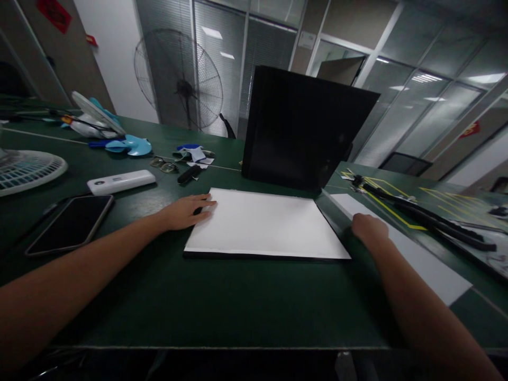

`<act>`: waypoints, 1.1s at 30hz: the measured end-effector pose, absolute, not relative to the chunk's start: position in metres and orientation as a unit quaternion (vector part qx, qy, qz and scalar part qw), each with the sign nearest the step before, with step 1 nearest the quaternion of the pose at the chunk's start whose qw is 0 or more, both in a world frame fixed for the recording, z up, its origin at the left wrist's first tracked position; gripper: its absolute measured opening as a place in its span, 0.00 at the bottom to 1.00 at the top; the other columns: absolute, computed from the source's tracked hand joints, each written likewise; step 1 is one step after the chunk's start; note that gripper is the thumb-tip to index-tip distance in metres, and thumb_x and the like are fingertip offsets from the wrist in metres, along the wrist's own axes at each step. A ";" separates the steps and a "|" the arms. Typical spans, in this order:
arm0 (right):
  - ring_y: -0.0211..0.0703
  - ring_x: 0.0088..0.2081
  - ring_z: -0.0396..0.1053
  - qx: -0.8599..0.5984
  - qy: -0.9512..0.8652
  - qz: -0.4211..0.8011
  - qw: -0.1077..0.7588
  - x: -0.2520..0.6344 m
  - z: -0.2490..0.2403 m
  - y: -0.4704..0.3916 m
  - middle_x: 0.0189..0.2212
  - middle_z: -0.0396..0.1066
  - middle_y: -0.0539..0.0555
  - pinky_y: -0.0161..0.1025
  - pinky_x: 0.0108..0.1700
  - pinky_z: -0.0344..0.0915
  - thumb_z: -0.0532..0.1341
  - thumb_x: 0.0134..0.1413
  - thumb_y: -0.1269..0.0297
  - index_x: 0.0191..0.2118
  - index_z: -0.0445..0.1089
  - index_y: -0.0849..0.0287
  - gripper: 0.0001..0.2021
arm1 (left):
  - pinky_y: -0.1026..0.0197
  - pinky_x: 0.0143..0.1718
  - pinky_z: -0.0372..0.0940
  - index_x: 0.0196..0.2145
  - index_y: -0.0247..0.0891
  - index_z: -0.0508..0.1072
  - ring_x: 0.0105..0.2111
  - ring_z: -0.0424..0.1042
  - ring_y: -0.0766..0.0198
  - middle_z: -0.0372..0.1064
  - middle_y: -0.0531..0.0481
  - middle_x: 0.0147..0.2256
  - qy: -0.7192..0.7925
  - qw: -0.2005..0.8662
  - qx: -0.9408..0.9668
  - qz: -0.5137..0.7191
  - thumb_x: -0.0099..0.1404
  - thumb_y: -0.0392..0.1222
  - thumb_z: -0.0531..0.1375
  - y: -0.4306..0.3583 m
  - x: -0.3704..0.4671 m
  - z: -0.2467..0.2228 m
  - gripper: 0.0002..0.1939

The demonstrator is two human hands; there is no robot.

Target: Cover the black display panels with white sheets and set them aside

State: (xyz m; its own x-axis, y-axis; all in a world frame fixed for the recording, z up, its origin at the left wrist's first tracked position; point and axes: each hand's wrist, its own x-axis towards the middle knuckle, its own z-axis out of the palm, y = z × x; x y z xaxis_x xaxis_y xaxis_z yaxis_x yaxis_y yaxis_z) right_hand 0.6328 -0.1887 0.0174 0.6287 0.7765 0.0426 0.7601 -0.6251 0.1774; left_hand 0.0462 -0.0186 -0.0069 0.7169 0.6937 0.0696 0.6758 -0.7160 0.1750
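A white sheet (262, 225) lies flat on a thin black base whose dark edge shows along its front and right sides. My left hand (186, 211) rests at the sheet's left edge, fingers stretched and spread, with the tips on the white surface. To the right, a second white sheet (420, 254) lies at a slant on the table. My right hand (371, 230) is closed at that sheet's left edge, and a pale raised strip runs away from its fingers. The fingertips are partly hidden. Behind the first sheet stands a large black panel (305, 129), tilted to the right.
On the green table (254, 312), a phone (71, 225), a white power bank (121, 181), glasses (164, 164) and a white fan guard (32, 169) lie to the left. Black cable-like strips (428, 214) lie at the right. A large standing fan (184, 87) is behind.
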 end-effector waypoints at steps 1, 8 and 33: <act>0.66 0.53 0.76 0.891 0.444 0.064 0.077 0.622 0.021 -0.191 0.53 0.75 0.75 0.59 0.52 0.74 0.62 0.67 0.57 0.53 0.79 0.66 0.19 | 0.43 0.73 0.53 0.73 0.40 0.65 0.72 0.60 0.44 0.52 0.38 0.75 0.370 0.070 0.924 0.065 0.77 0.66 0.45 -0.018 0.046 -0.007 0.39; 0.62 0.52 0.77 0.722 0.684 0.061 0.085 0.526 0.028 -0.194 0.51 0.78 0.66 0.59 0.56 0.73 0.56 0.66 0.61 0.53 0.80 0.59 0.19 | 0.43 0.74 0.49 0.75 0.37 0.60 0.74 0.56 0.46 0.50 0.38 0.76 0.374 0.067 0.923 0.061 0.78 0.64 0.46 -0.016 0.044 -0.010 0.39; 0.62 0.74 0.54 0.425 0.901 -0.034 -0.078 0.470 0.010 -0.203 0.75 0.52 0.59 0.67 0.72 0.58 0.64 0.67 0.39 0.76 0.57 0.48 0.39 | 0.43 0.75 0.49 0.73 0.37 0.63 0.75 0.54 0.43 0.50 0.38 0.76 0.360 0.076 0.927 0.075 0.80 0.60 0.44 -0.010 0.040 -0.018 0.35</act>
State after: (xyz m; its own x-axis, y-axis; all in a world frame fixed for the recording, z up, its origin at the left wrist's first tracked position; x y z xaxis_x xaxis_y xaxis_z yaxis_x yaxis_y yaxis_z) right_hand 0.4697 -0.2033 0.0103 -0.6259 0.7719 0.1114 0.7612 0.6357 -0.1284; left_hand 0.0403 -0.0103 -0.0183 0.7293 0.6791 0.0834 0.6563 -0.7289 0.1948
